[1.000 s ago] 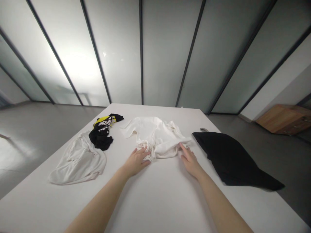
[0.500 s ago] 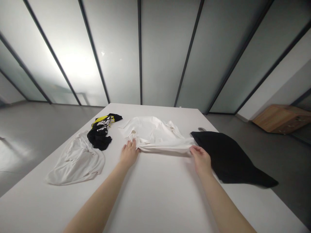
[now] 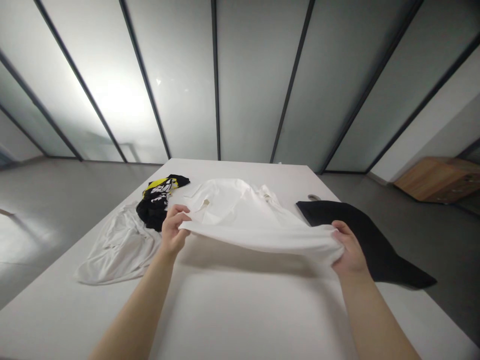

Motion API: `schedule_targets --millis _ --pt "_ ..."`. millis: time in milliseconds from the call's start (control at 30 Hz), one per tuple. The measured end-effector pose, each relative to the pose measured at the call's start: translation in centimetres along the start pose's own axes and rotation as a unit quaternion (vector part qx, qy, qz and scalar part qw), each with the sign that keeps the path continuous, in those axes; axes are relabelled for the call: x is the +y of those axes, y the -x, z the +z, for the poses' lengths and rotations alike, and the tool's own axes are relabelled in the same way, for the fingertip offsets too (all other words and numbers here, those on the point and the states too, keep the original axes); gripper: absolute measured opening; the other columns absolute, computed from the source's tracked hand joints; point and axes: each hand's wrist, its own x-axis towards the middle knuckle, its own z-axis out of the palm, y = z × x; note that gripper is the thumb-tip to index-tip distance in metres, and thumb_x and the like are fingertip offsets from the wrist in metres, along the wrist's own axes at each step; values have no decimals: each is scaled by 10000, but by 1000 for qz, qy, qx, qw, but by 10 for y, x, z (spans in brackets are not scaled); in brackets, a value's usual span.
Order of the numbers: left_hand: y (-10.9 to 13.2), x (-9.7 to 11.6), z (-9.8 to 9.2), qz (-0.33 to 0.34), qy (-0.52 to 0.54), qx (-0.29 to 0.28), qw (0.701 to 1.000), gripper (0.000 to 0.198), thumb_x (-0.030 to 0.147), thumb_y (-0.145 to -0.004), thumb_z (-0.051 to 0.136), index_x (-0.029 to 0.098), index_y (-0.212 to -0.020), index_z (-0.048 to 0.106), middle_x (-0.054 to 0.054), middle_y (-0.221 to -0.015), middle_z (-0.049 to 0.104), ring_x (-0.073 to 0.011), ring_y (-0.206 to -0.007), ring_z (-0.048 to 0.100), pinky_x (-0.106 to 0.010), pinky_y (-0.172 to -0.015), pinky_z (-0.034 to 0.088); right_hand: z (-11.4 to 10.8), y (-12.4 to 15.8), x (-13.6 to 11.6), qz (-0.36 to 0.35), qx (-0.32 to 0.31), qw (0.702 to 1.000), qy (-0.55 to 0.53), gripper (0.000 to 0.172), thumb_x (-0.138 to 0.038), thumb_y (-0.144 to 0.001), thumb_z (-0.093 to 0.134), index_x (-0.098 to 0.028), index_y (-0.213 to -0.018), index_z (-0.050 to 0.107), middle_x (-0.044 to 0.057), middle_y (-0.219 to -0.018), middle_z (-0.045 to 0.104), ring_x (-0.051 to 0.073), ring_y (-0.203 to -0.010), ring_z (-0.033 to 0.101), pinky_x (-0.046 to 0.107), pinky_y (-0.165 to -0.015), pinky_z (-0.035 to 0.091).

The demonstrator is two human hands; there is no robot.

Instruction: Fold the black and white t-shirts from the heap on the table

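Observation:
A white shirt [image 3: 240, 210] is spread over the middle of the table, its far part lying rumpled on the surface. Its near edge is stretched between my hands and lifted, casting a shadow on the tabletop below. My left hand [image 3: 174, 231] pinches the left corner of that edge, thumb and fingers closed on the cloth. At the other corner, my right hand [image 3: 349, 250] is closed on the fabric, which bunches beside the fingers.
On the left of the white table [image 3: 240, 320] lie a crumpled white garment [image 3: 116, 250] and a black garment with yellow and white print [image 3: 155, 200]. To the right are a black cloth [image 3: 386, 255] and a small grey ring [image 3: 313, 197]. A wooden cabinet [image 3: 435, 180] stands beyond.
My hands have moved apart, left and right, and raised the shirt's near edge off the table. The edge, bunched before, is now pulled wider and smoother.

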Motion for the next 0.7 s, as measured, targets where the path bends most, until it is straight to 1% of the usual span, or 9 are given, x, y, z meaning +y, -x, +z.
schedule_targets --millis 100,200,267,300,367,467,567,633,700 --pt "-1 7 -14 -65 185 -155 968 341 487 -835 631 212 -633 639 -54 -682 609 -213 -678 577 -352 -662 509 -8 6 -14 10 8 1000 21 424 -382 -591 832 -278 -959 649 -37 -745 691 181 -598 623 270 -538 474" --pt "3 9 -22 -197 331 -358 851 516 645 -876 590 187 -644 646 -59 -595 619 -152 -466 493 -286 -455 400 -20 13 -24 113 -121 981 96 413 -483 -661 816 -277 -989 671 -23 -769 704 184 -613 637 267 -535 476" --pt "5 10 -22 -267 356 -488 751 598 726 -873 565 160 -722 682 -107 -671 708 -129 -389 477 -266 -378 338 -27 13 -24 219 -249 917 223 402 -550 -732 787 -241 -980 719 -34 -647 643 152 -501 558 254 -487 428" --pt "4 11 -21 -291 344 -526 721 599 731 -871 575 154 -757 690 -128 -722 742 -124 -377 487 -259 -362 328 -29 11 -21 253 -287 875 296 400 -567 -755 776 -222 -954 743 -42 -586 602 135 -446 498 253 -464 401" --pt "2 14 -14 -315 283 -534 731 490 649 -874 640 167 -802 689 -132 -825 782 -141 -454 585 -249 -399 396 -27 6 -9 240 -283 830 417 366 -561 -767 778 -207 -858 773 -27 -552 597 136 -424 467 274 -470 405" --pt "0 16 4 -286 123 -444 840 317 505 -928 612 206 -911 717 -101 -1002 800 -215 -820 747 -306 -686 594 -11 1 11 74 -181 855 480 282 -516 -782 771 -234 -764 776 50 -731 742 236 -643 660 344 -648 523" --pt "10 9 26 -183 -65 -363 911 389 455 -993 496 235 -1219 724 -108 -1295 757 -270 -1212 694 -435 -1061 548 11 9 29 -69 -191 860 468 288 -509 -885 675 -270 -967 813 67 -987 806 297 -935 730 403 -889 558" --pt "22 1 39 -125 -174 -361 907 484 416 -1015 474 233 -1433 636 -113 -1535 624 -291 -1441 549 -494 -1228 399 24 21 41 -110 -268 824 487 382 -484 -955 585 -265 -1198 783 86 -1252 772 302 -1178 696 433 -1071 506" --pt "34 -8 50 -92 -261 -380 882 550 398 -1031 474 226 -1548 545 -108 -1664 485 -316 -1569 391 -543 -1291 277 34 32 53 -111 -326 766 543 509 -458 -979 541 -238 -1414 686 113 -1521 630 321 -1442 538 475 -1221 384"
